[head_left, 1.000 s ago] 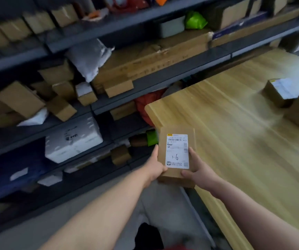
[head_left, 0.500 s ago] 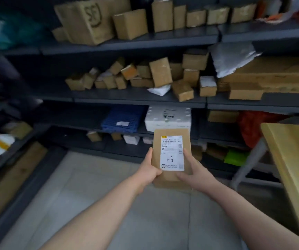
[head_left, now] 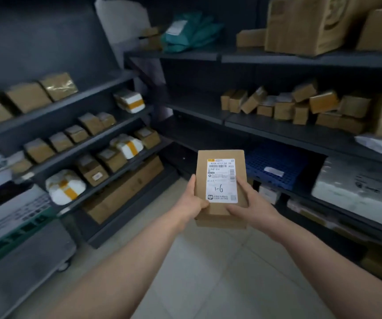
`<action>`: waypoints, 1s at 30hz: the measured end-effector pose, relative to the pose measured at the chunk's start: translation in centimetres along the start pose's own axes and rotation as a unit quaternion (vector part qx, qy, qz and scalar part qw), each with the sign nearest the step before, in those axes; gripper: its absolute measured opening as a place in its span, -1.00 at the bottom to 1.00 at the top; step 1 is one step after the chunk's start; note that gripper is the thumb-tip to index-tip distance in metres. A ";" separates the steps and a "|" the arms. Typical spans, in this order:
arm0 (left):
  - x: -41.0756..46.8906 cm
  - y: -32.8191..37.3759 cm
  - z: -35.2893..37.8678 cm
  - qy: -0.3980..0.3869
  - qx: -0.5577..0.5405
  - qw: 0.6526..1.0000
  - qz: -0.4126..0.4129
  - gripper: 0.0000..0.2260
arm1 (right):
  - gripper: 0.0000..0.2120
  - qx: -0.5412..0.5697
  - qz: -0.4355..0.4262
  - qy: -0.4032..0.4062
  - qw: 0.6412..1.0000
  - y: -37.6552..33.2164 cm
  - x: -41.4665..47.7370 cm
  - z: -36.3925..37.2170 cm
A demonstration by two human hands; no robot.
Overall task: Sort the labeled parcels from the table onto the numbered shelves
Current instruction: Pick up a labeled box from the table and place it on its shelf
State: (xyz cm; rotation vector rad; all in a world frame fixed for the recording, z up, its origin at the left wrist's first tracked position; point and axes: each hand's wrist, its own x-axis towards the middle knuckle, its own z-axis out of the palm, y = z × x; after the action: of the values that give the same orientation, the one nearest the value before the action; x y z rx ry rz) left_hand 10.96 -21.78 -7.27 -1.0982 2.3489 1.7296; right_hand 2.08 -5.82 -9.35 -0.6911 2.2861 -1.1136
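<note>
Gripping its lower edges, the left hand (head_left: 191, 201) and right hand (head_left: 251, 207) are curled round a brown parcel (head_left: 220, 180), held at frame centre with its white label (head_left: 221, 180) marked "1-6" before dark shelves (head_left: 277, 125).

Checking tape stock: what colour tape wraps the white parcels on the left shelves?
Orange tape, clearest in the head view.

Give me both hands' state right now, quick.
Left hand: grips the left edge of the flat brown cardboard parcel with the white label.
Right hand: grips the same parcel's right edge.
</note>
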 end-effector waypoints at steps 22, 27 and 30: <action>20.2 12.8 -20.6 0.262 -0.115 0.958 -0.010 -0.21 | -0.20 -0.040 -0.205 -0.157 0.965 -22.2 36.0 0.2; 24.1 14.2 -24.0 0.314 -0.119 0.942 -0.028 -0.22 | -0.23 -0.044 -0.238 -0.193 0.951 -25.9 42.4 1.9; 26.5 14.2 -26.8 0.329 -0.129 0.935 -0.030 -0.21 | -0.23 -0.049 -0.256 -0.207 0.943 -28.0 45.8 3.5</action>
State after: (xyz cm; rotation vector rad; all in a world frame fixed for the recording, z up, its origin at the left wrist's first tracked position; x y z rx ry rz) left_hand -6.72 -56.16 3.97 -2.0458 2.3897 1.9049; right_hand -23.64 -51.76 1.82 -1.4688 1.8517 -0.9503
